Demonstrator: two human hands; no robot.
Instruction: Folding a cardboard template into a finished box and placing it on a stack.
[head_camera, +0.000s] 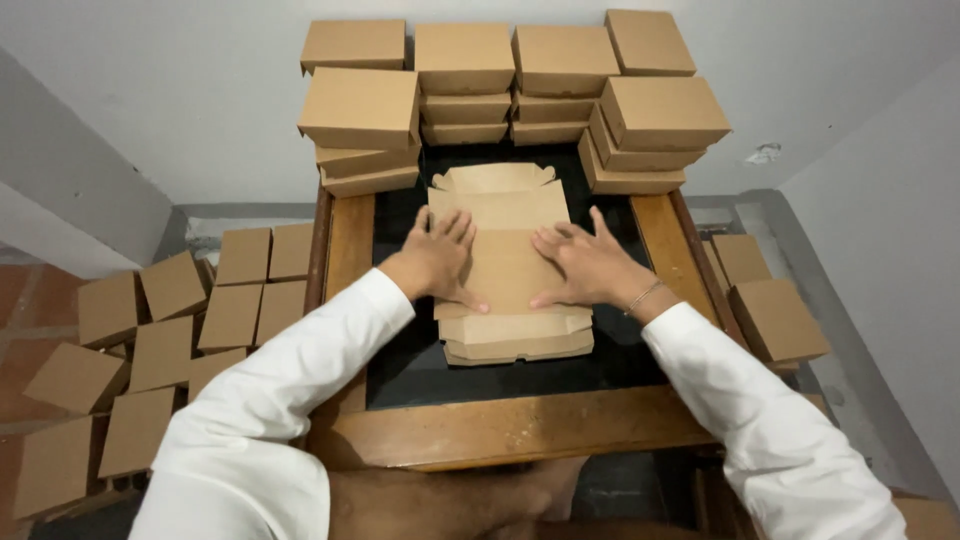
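A flat, unfolded brown cardboard box blank (506, 262) lies on the dark top of a wooden table (500, 430), on a small stack of similar blanks (520, 345). My left hand (437, 258) rests palm down on the blank's left side, fingers spread. On the blank's right side my right hand (588, 265) presses flat in the same way, with a thin bracelet at the wrist. Both arms wear white sleeves.
Folded brown boxes (362, 105) are stacked in several piles along the table's far edge against the wall. More closed boxes (160, 340) cover the floor at the left, and a few (775, 318) sit at the right. My bare foot (540, 490) shows below the table's near edge.
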